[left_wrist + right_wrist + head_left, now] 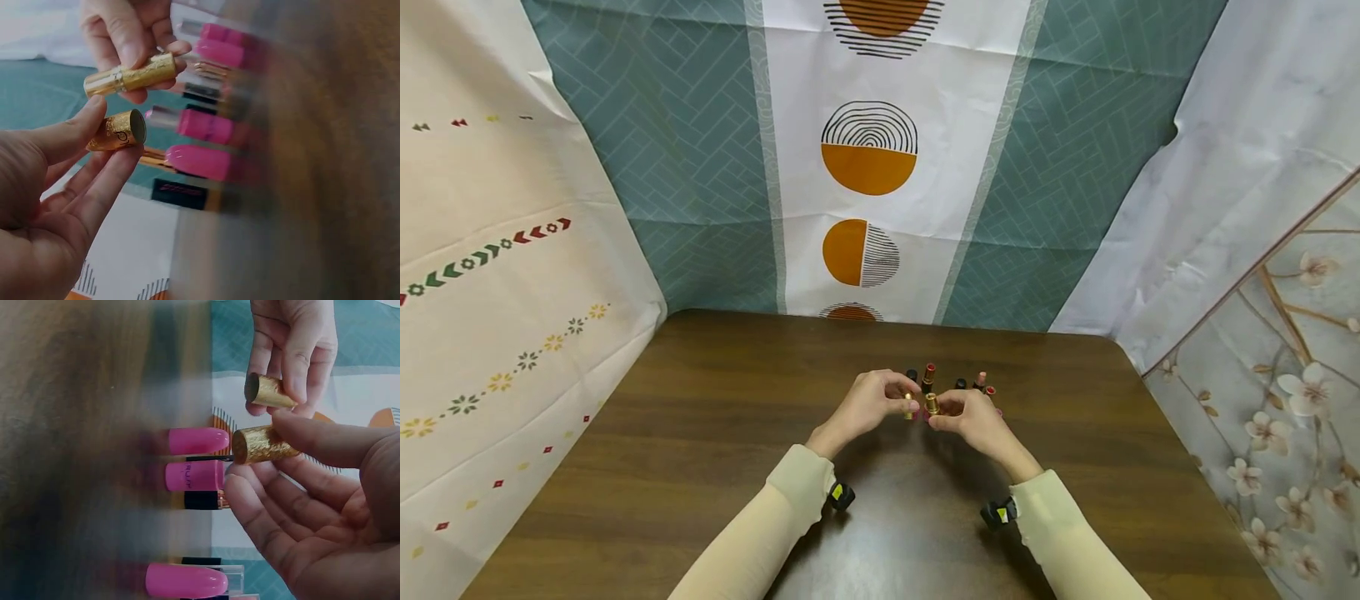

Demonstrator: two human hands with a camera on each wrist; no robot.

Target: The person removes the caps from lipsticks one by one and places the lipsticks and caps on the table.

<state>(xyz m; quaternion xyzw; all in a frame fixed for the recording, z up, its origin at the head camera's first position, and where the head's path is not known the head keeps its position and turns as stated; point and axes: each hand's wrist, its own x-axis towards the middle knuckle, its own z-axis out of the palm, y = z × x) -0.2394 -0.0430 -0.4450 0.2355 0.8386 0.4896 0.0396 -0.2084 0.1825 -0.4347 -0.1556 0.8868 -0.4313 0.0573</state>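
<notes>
My left hand [871,403] pinches a gold lipstick cap [117,130] between thumb and fingers; its hollow end shows in the left wrist view. Close by on the right, my right hand [976,423] grips a textured gold lipstick tube [262,444], whose smooth, shiny collar [100,84] points up. Cap and tube are held apart, above the table. No lipstick bullet shows at the collar. Behind the hands stand other lipsticks, among them a pink tube with a clear top [206,126] and a rounded pink cap [199,161].
A red-tipped lipstick [929,374] stands just beyond the hands, and a nude-coloured one [981,380] farther right. Black caps [960,384] stand among them. The brown wooden table [700,433] meets a patterned cloth [700,167] at the back.
</notes>
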